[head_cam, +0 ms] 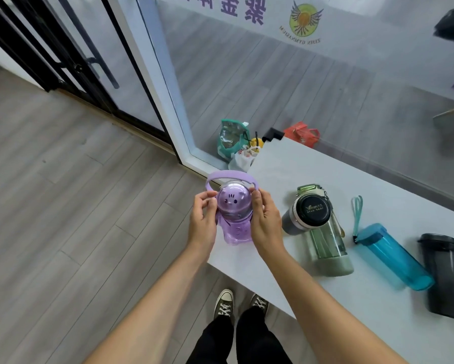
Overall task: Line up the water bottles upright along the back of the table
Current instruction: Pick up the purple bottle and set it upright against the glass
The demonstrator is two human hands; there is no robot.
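1. Purple bottle (232, 214): see-through, domed cat-face lid, lilac loop handle; upright at worktop (325, 169) left end.
2. Left hand (203, 219) + right hand (265, 219): each grip closed round its sides.
3. Green bottle (325, 240), blue bottle (394, 256) lie flat to the right.

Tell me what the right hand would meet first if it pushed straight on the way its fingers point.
The right hand already touches the purple bottle; its fingers point up-left toward the purple strap handle, probably the next contact. Depth is unclear.
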